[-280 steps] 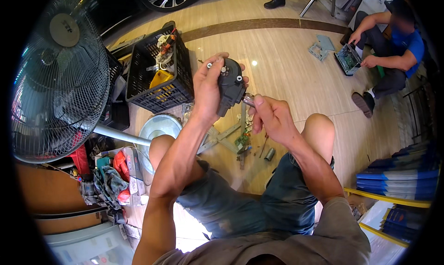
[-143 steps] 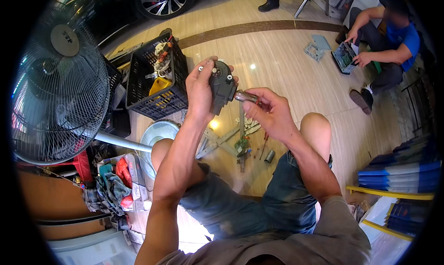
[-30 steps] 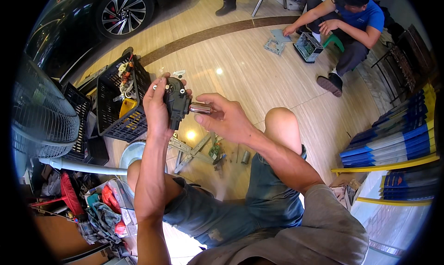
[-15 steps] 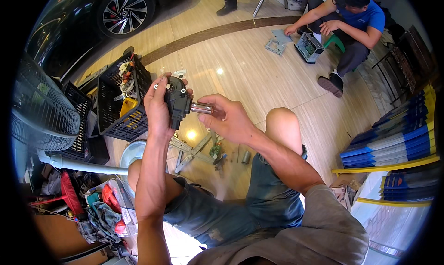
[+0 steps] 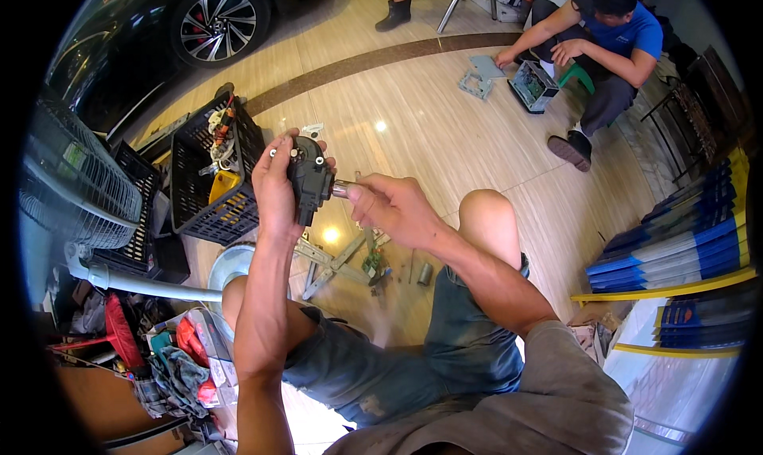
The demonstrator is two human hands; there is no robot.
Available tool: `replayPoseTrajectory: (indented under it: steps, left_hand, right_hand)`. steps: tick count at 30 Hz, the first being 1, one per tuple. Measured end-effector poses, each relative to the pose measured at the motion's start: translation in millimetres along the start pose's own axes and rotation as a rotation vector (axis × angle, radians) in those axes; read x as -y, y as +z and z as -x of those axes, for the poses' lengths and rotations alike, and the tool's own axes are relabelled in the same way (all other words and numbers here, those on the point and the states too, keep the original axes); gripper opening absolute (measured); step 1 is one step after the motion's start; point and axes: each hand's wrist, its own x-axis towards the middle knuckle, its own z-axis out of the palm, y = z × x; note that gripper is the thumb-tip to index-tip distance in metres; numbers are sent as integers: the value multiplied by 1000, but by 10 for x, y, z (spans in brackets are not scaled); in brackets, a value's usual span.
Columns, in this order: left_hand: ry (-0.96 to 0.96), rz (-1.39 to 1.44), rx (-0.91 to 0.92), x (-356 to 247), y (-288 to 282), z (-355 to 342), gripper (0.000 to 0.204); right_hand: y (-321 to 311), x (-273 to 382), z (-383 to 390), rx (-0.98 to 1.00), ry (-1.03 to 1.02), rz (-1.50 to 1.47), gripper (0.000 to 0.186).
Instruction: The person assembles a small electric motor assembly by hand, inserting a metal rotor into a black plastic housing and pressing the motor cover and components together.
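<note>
At the far left I see a standing fan (image 5: 83, 181), its cage cut by the dark rim of my view, with a pale tube running right to its round base (image 5: 225, 266). Above it is the spoked wheel (image 5: 220, 26) of a dark car, and right of the fan a black crate (image 5: 228, 219) stands on the floor with a yellow item (image 5: 223, 186) and cabling inside.

Near the middle, the left hand (image 5: 273, 181) is wrapped round a black housing (image 5: 311, 186), thumb on the near face and fingertips showing past its far edge. The housing is held up above the floor, just right of the crate as I see it. A shiny metal cylinder (image 5: 340, 189) meets its right side; I can't quite make out how the two join. The right hand (image 5: 393, 206) pinches that cylinder between thumb and curled fingers.

Below them, crossed metal bars (image 5: 338, 263), a green circuit board (image 5: 372, 266) and a dull grey cylinder (image 5: 425, 274) lie on the floor.

Further right, a co-worker in a blue shirt (image 5: 632, 43) sits beside an open metal box (image 5: 534, 87), one arm stretched toward a flat panel (image 5: 485, 67). At the right edge, blue stacks (image 5: 636, 266) rest on a yellow-edged shelf (image 5: 668, 286).
</note>
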Motion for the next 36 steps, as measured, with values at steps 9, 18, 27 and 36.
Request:
replayPoseTrajectory:
  steps: [9, 18, 27, 36]
  left_hand:
    - [2, 11, 2, -9, 7, 8, 29]
    - [7, 43, -5, -31, 57, 19, 29]
    - [3, -8, -7, -14, 40, 7, 30]
    - [9, -43, -43, 6, 12, 6, 31]
  right_hand:
    - [13, -78, -17, -80, -242, 118, 44]
    - [68, -92, -37, -156, -332, 31, 46]
    - [68, -13, -6, -109, -145, -78, 34]
    - [43, 8, 27, -29, -51, 21, 32]
